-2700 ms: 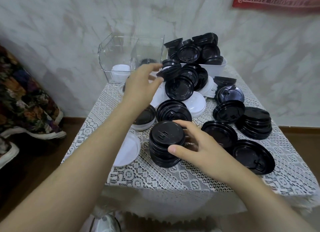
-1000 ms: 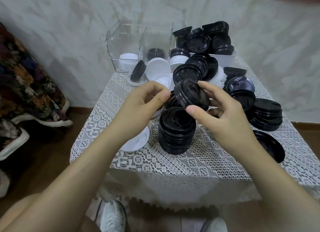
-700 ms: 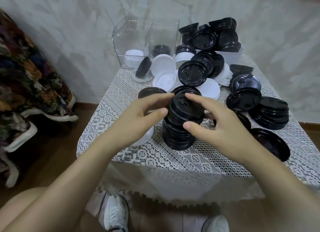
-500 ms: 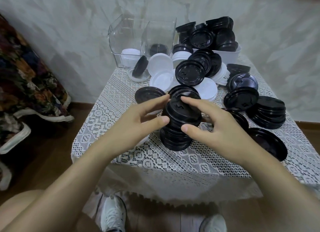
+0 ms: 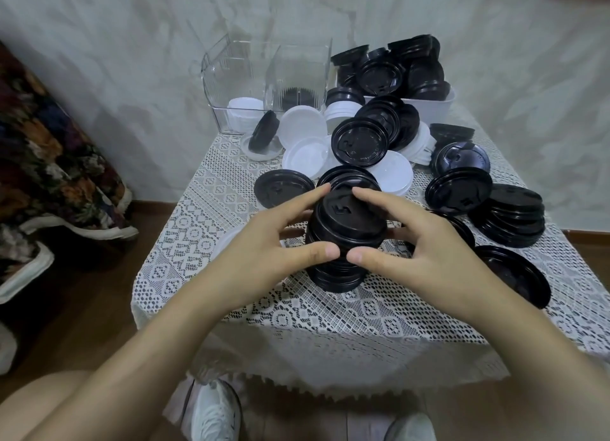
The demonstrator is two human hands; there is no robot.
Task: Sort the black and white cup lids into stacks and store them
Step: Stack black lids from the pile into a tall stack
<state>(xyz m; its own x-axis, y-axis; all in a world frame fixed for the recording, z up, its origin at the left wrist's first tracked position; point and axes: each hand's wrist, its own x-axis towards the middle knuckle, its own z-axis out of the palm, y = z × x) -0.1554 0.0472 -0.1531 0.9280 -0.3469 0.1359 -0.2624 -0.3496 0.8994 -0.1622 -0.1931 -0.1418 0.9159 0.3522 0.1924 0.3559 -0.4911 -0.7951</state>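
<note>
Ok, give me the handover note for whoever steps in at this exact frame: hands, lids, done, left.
Hands: left hand and right hand both grip the top of the black stack at the front of the table, thumbs in front, forefingers behind.
Lids: a second black stack stands at the right. Loose white lids and loose black lids lie mixed mid-table. The white tub at the back is heaped with black ones.
Done: the clear container holds a few white lids in its left compartment, black ones in its right.
Left: sort the mixed pile, empty the tub, store both stacks.
</note>
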